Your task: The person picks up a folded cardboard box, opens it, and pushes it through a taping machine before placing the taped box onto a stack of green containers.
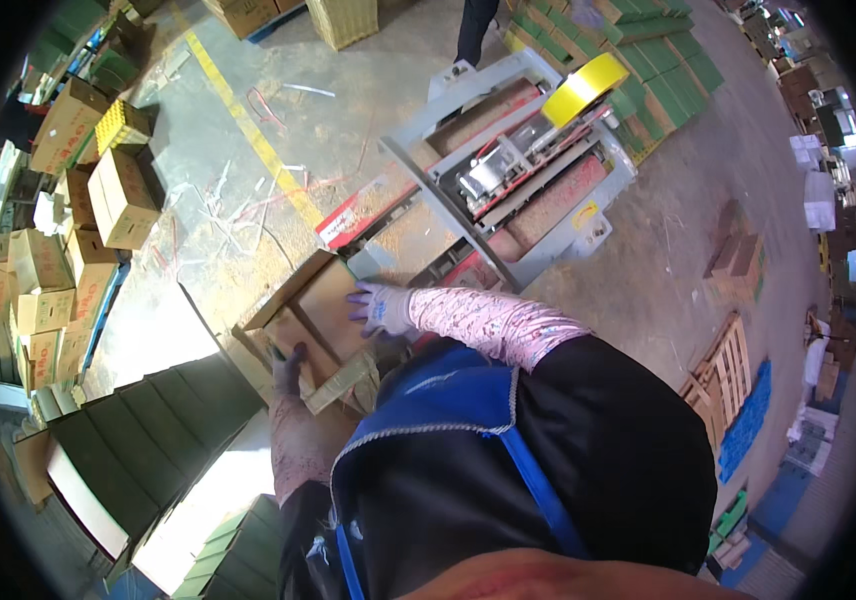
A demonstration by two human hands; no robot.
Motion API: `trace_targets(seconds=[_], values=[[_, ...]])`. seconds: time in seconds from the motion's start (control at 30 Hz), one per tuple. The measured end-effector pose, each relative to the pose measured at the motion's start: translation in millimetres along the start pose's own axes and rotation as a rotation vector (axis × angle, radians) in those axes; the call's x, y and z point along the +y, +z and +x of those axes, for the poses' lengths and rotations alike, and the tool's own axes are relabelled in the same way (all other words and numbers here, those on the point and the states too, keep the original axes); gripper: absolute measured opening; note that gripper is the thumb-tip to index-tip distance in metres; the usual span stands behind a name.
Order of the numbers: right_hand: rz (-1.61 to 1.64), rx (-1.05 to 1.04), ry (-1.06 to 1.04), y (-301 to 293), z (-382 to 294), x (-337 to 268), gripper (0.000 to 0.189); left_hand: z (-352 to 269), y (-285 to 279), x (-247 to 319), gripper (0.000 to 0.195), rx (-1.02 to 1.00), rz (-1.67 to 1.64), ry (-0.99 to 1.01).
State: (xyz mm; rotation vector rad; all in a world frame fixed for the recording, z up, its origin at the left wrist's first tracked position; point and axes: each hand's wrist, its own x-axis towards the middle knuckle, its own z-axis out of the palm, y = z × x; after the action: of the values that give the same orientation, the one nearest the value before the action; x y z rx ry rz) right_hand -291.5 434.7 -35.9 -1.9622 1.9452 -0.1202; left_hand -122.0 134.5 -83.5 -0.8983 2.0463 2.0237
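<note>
A cardboard carton (334,300) lies in front of me with a flap standing up along its far left edge. My right hand (383,307), in a light glove below a pink floral sleeve, rests on the carton's right side, fingers spread. At the near left side, my shaded left hand (290,369) is against a carton panel; its fingers are partly hidden, so its grip is unclear. A strip of clear tape (341,382) crosses the carton's near end. Just beyond the carton stands a carton-sealing machine (506,176) carrying a roll of yellow tape (585,90).
Dark green flattened cartons (150,442) stand in a row at my left. Stacked cartons (45,292) lie further left. Green cartons (660,75) are piled behind the machine, near a person's leg (476,30). Straps and scraps (225,210) litter the floor. A wooden pallet (724,356) is at right.
</note>
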Motion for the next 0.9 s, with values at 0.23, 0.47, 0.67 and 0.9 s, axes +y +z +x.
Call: trace_targets(seconds=[0.23,0.47,0.67,0.9], values=[[0.204,0.265,0.517,-6,-2,-12,0.090,58,-40,64,0.046,-0.218,1.077,-0.143],[0.225,0.428,1.132,6,44,-16,0.125,38,-21,106,0.046,0.176,1.079,0.643],[0.259,0.672,1.010,-15,54,-19,0.101,-38,52,26,0.085,-0.006,1.058,0.396],[0.644,1.056,-0.425,-328,206,-160,0.061,-9,48,62,0.077,0.179,0.579,0.394]])
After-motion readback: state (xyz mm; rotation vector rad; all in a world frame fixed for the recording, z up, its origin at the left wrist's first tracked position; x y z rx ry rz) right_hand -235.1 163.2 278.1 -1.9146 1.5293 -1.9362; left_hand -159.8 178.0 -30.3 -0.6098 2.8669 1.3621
